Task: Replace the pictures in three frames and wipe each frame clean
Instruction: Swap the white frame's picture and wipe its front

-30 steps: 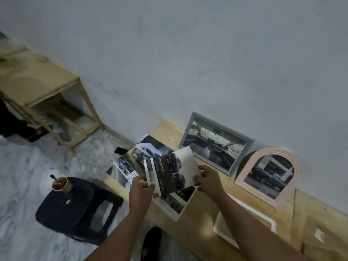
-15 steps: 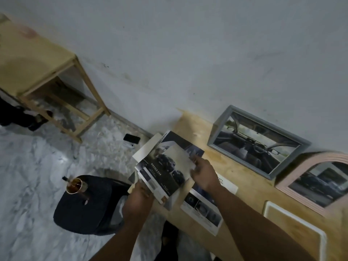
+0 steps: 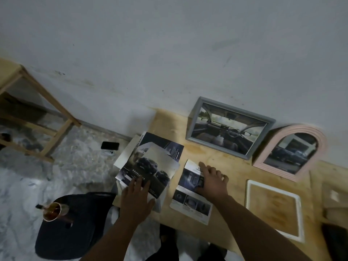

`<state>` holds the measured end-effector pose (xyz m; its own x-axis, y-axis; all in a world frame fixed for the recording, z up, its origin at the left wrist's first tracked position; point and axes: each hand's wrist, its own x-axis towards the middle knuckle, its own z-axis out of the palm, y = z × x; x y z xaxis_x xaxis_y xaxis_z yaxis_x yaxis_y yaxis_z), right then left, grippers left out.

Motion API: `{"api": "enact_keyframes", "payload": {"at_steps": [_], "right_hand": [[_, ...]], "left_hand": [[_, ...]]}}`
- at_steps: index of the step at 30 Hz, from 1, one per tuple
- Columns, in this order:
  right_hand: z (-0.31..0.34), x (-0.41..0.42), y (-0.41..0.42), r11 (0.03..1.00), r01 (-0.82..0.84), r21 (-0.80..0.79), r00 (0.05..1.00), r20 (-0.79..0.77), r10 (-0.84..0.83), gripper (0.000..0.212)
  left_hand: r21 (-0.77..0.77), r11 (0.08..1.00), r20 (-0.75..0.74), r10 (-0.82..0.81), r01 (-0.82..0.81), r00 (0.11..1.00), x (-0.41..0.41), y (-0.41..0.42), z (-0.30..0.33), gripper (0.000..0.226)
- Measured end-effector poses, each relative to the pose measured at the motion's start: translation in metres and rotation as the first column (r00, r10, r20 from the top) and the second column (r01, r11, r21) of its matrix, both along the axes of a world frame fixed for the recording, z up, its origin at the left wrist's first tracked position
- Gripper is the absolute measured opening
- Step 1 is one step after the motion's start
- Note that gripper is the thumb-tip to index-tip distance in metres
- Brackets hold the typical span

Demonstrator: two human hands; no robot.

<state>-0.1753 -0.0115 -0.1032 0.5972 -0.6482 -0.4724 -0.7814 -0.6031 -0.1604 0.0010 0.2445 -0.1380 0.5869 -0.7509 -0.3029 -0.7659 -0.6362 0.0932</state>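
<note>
A stack of printed car pictures (image 3: pixel 150 162) lies at the left end of the wooden table (image 3: pixel 231 172), and my left hand (image 3: pixel 137 198) rests flat on it with fingers spread. A separate car picture sheet (image 3: pixel 190 200) lies to its right; my right hand (image 3: pixel 212 181) rests on its upper part, fingers extended. A grey rectangular frame (image 3: pixel 229 127) with a car-interior picture leans on the wall. Beside it leans a pink arched frame (image 3: pixel 293 149) holding a car picture. A white empty frame (image 3: pixel 275 206) lies flat at the right.
A dark plastic stool (image 3: pixel 73 228) with a glass of brown drink (image 3: pixel 53 210) stands left of the table. A phone (image 3: pixel 110 146) lies on the marble floor. A wooden table frame (image 3: pixel 37 102) stands at far left. A cardboard piece (image 3: pixel 335 196) lies at right.
The stack that both hands held has been set down on the table. My right hand let go of it and moved right onto the separate sheet. My view shifted right.
</note>
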Motion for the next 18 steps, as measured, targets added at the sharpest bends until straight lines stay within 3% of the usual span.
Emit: {"api": "enact_keyframes", "payload": {"at_steps": [3,5,8,10,11,12,13,14,15,16,18], "right_hand": [[0.006,-0.005,-0.003,0.996,0.038,0.079,0.990,0.134,-0.048,0.095],[0.013,-0.013,-0.008,0.943,0.125,0.310,0.951,0.235,-0.203,0.078],[0.030,-0.037,-0.022,0.741,0.231,0.630,0.843,0.251,-0.476,0.052],[0.045,-0.062,-0.032,0.598,0.285,0.750,0.728,0.237,-0.643,0.041],[0.052,-0.076,-0.037,0.535,0.303,0.788,0.661,0.231,-0.714,0.037],[0.059,-0.091,-0.040,0.481,0.321,0.816,0.594,0.222,-0.773,0.035],[0.064,-0.107,-0.044,0.437,0.336,0.834,0.526,0.219,-0.822,0.034],[0.068,-0.122,-0.048,0.405,0.359,0.841,0.461,0.218,-0.860,0.033],[0.071,-0.138,-0.052,0.381,0.381,0.842,0.398,0.222,-0.890,0.033],[0.072,-0.155,-0.056,0.361,0.403,0.841,0.348,0.225,-0.910,0.034],[0.073,-0.188,-0.063,0.334,0.419,0.844,0.271,0.234,-0.934,0.039]], "left_hand": [[-0.018,1.000,0.009,0.003,-0.003,1.000,0.001,-0.004,0.004,0.074],[-0.114,0.993,0.041,0.030,-0.025,0.999,-0.002,-0.011,0.011,0.063],[-0.331,0.944,0.042,0.023,-0.008,0.999,-0.019,-0.039,0.022,0.056],[-0.436,0.894,-0.160,0.036,-0.103,0.986,-0.040,-0.071,0.033,0.053],[-0.405,0.876,-0.401,0.089,-0.263,0.912,-0.051,-0.090,0.045,0.053],[-0.322,0.838,-0.629,0.159,-0.441,0.761,-0.063,-0.109,0.055,0.057],[-0.192,0.779,-0.814,0.214,-0.596,0.540,-0.077,-0.127,0.069,0.068],[-0.068,0.724,-0.921,0.220,-0.686,0.323,-0.091,-0.145,0.075,0.078],[0.016,0.716,-0.961,0.203,-0.697,0.186,-0.104,-0.162,0.081,0.082],[0.049,0.735,-0.980,0.166,-0.676,0.109,-0.120,-0.176,0.085,0.075],[0.031,0.775,-0.982,0.141,-0.631,0.125,-0.151,-0.198,0.093,0.039]]}}
